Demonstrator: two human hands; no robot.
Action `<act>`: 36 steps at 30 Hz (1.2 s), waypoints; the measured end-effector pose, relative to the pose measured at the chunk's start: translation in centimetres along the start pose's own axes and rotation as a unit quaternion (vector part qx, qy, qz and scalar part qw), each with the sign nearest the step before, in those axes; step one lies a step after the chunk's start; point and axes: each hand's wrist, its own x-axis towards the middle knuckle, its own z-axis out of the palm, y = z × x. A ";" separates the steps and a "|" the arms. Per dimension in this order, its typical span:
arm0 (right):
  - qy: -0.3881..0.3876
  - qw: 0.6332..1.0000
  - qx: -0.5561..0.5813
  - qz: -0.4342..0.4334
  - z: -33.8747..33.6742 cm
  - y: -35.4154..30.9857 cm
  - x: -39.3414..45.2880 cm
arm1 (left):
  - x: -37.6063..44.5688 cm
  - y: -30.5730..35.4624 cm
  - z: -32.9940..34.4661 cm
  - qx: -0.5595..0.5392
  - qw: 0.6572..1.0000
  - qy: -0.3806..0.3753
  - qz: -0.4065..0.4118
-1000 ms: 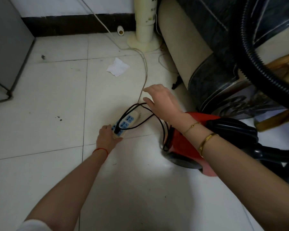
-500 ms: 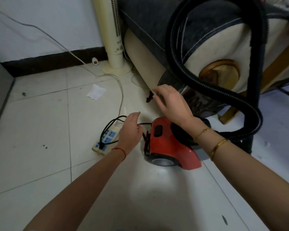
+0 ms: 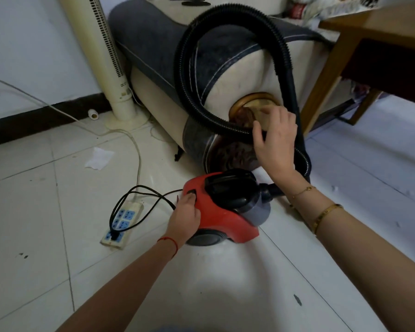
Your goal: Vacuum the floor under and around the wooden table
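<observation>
The red vacuum [image 3: 222,212] sits on the tiled floor [image 3: 46,212] beside the sofa [image 3: 168,56], its cord [image 3: 139,202] plugged into a power strip [image 3: 121,222]. The table [image 3: 374,44] stands upper right. My left hand [image 3: 186,218] rests on the body, thumb on the black switch [image 3: 191,194]; I should press squarely while steadying it. My right hand [image 3: 274,142], open with fingers spread, reaches forward to the looped hose [image 3: 189,101], not gripping it.

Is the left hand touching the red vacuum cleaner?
Touching. The head view shows the left hand resting on the red vacuum cleaner, thumb on its black switch.
</observation>
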 end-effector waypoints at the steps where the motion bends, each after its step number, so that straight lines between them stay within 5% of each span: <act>1: -0.014 1.000 0.000 0.012 0.1 0.5 -0.1 | 0.1 0.0 0.1 -0.002 1.000 0.006 -0.010; 15: -0.067 0.993 0.091 0.039 2.3 1.2 -0.6 | 0.6 0.4 0.8 0.054 0.994 0.095 -0.008; 19: -0.046 0.986 0.152 0.055 1.5 1.1 -0.6 | 1.8 0.4 -0.8 0.092 0.995 0.035 0.013; 22: -0.021 0.979 0.181 0.089 0.3 2.3 0.3 | 2.6 1.3 -2.9 0.116 0.991 0.035 0.056; 27: -0.011 0.980 0.143 0.137 -1.8 5.7 2.9 | 4.1 8.3 -7.9 0.121 0.943 0.176 0.255; 31: -0.061 0.979 0.111 0.160 -2.9 8.1 4.2 | 5.9 15.1 -11.1 0.115 0.897 0.215 0.369; 36: -0.166 0.967 0.086 0.174 -2.4 10.1 5.8 | 9.4 21.3 -12.1 0.172 0.867 0.178 0.434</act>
